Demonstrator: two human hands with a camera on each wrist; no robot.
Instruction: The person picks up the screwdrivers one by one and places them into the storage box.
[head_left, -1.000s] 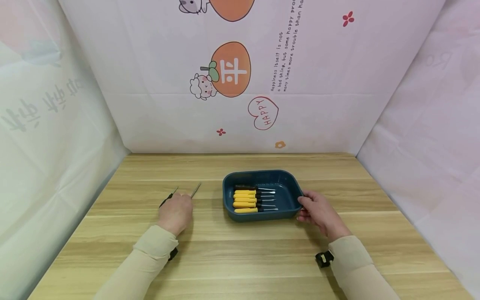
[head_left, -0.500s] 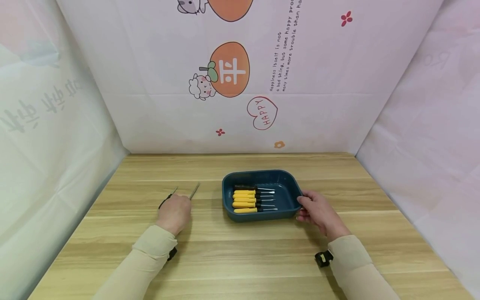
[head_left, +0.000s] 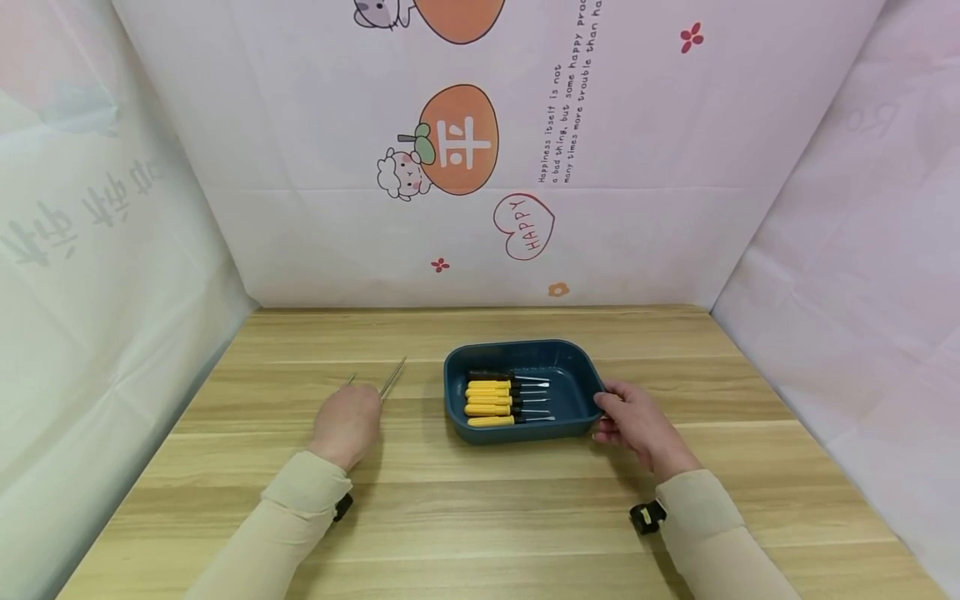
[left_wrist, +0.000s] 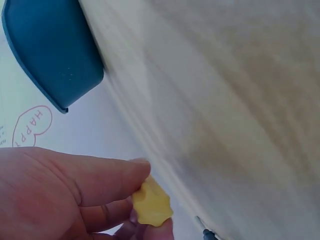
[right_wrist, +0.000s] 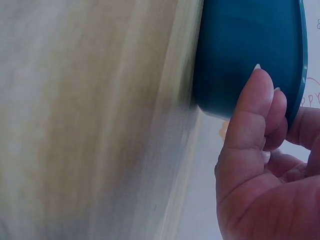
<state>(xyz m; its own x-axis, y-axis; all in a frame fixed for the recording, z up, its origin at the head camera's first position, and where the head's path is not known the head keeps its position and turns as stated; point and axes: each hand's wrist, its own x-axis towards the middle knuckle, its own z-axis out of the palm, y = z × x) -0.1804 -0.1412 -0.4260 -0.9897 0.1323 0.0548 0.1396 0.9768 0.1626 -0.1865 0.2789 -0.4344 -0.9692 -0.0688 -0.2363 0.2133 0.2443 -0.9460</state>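
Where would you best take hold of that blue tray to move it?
Probably by the short end walls. The blue tray is a low rectangle with a rolled rim, so fingers hook it from the side. The right hand grips its right end; the left end is free, while the screwdrivers lie lengthwise inside.

Between the left hand [head_left: 347, 423] and the right hand [head_left: 633, 423] the tray [head_left: 581, 387] blocks the straight path, its wall rising off the table [head_left: 480, 517]. Screwdrivers [head_left: 498, 398] fill the tray's half toward the left hand; the half by the right hand lies bare. Beyond both hands, bare wood runs to the backdrop [head_left: 637, 208].
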